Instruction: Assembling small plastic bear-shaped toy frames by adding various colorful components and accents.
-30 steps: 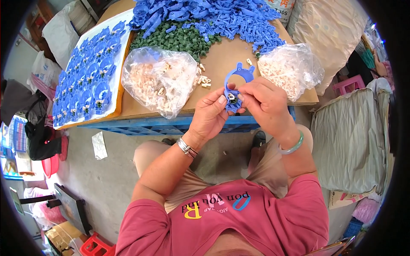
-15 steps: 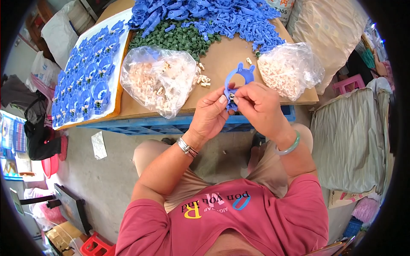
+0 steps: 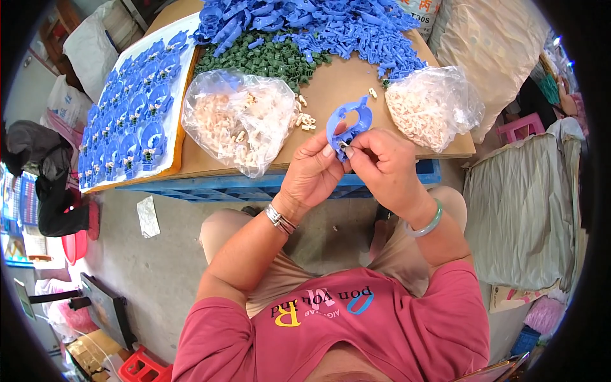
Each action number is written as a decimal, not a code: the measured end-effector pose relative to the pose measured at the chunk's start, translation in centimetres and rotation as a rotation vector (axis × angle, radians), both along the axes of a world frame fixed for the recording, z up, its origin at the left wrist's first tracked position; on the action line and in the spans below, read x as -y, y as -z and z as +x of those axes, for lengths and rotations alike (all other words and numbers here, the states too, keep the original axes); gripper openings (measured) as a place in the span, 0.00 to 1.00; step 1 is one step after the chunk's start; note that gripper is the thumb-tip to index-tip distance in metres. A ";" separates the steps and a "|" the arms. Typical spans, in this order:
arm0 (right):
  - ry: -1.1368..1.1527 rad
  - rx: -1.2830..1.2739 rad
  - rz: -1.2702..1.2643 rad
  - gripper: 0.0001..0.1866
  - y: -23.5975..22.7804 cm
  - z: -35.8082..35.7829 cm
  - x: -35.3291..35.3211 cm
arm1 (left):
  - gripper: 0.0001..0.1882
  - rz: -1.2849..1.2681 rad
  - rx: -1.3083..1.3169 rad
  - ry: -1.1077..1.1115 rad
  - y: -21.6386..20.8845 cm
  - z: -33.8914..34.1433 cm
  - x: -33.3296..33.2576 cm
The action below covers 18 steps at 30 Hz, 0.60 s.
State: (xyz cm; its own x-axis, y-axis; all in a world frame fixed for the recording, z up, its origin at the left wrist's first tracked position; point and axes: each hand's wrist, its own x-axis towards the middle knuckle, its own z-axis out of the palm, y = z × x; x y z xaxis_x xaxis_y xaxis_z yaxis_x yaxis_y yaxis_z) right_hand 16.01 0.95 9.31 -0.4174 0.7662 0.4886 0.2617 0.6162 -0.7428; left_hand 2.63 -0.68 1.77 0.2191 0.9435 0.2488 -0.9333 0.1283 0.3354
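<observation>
My left hand is closed round the lower end of a blue plastic ring-shaped part, its thumb and fingers gripping the narrow base. The ring stands tilted above the table's near edge, with a small tab at its top. My right hand is pinched against the inside of that base. A small dark and light bit shows at its fingertips, too small to name. Both hands meet between a clear bag of cream-coloured small parts on the left and a second such bag on the right.
A white tray with rows of assembled blue parts lies on the table's left. Piles of blue pieces and dark green pieces cover the back. Loose cream pieces lie beside the left bag. A blue crate is under the tabletop.
The blue ring has turned and tilted in my left hand, its tabbed end swinging round. My right hand has shifted slightly and stays pinched at the base.
</observation>
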 end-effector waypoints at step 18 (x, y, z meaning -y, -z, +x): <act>0.009 -0.012 -0.064 0.01 0.7 -0.6 0.2 | 0.17 0.061 0.016 -0.020 0.5 -0.3 -0.2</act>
